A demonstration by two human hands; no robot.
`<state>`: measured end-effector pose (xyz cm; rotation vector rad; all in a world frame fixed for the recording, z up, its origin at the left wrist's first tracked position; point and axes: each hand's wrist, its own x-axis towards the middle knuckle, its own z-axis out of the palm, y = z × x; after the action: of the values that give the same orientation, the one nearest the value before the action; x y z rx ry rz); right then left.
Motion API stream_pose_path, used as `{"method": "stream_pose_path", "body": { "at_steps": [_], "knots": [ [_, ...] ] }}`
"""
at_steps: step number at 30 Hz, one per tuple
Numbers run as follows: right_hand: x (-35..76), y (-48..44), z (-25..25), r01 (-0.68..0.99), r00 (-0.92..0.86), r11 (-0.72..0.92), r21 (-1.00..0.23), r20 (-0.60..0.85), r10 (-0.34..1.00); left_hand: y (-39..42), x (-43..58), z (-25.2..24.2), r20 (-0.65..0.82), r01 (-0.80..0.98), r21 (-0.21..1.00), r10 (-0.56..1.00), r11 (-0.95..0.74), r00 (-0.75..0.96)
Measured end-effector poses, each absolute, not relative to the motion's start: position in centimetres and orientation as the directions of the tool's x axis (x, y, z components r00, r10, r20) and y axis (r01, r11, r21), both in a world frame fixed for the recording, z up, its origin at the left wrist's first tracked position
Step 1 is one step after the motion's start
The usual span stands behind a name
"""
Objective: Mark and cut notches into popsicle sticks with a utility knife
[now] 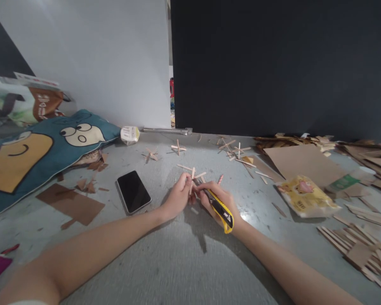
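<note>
My left hand (178, 197) pinches a small wooden stick (192, 180), held upright over the grey floor. Right beside it, my right hand (217, 199) is closed round a yellow and black utility knife (221, 209). The knife's tip points at the stick, close to or touching it. Both hands meet near the middle of the view. More sticks (198, 174) lie on the floor just behind the hands.
A black phone (133, 191) lies left of my hands. Cardboard pieces (71, 204), a blue cartoon cushion (34, 156), crossed stick pieces (178, 148), a cardboard sheet (305, 161), a yellow packet (306, 197) and wood strips (358, 250) surround the spot. Walls stand behind.
</note>
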<state>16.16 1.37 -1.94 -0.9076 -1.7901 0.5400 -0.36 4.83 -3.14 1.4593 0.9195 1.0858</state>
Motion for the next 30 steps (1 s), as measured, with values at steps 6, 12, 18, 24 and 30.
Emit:
{"method": "stream_pose_path", "body": {
  "at_steps": [6, 12, 18, 24, 30],
  "knots": [
    [16.3, 1.5, -2.0, 0.36, -0.213, 0.608, -0.708, 0.572, 0.792, 5.0, -0.3, -3.5, 0.121, -0.001, 0.992, 0.956, -0.126, 0.267],
    [16.5, 1.5, -2.3, 0.351, -0.191, 0.525, -0.775, 0.49, 0.851, 4.9, -0.4, -3.1, 0.167, 0.082, 0.978, 0.952, -0.194, 0.256],
    [16.6, 1.6, -2.7, 0.285, -0.172, 0.476, -0.832, 0.444, 0.879, 5.0, -0.6, -2.9, 0.152, 0.098, 0.978, 0.951, -0.185, 0.271],
    [16.7, 1.9, -2.9, 0.212, -0.173, 0.43, -0.877, 0.4, 0.9, 5.1, -0.7, -2.9, 0.144, 0.034, 0.987, 0.948, -0.16, 0.284],
    [16.7, 2.0, -2.9, 0.121, -0.166, 0.372, -0.92, 0.35, 0.922, 5.1, -0.8, -3.0, 0.119, 0.03, 0.991, 0.949, -0.133, 0.29]
  ]
}}
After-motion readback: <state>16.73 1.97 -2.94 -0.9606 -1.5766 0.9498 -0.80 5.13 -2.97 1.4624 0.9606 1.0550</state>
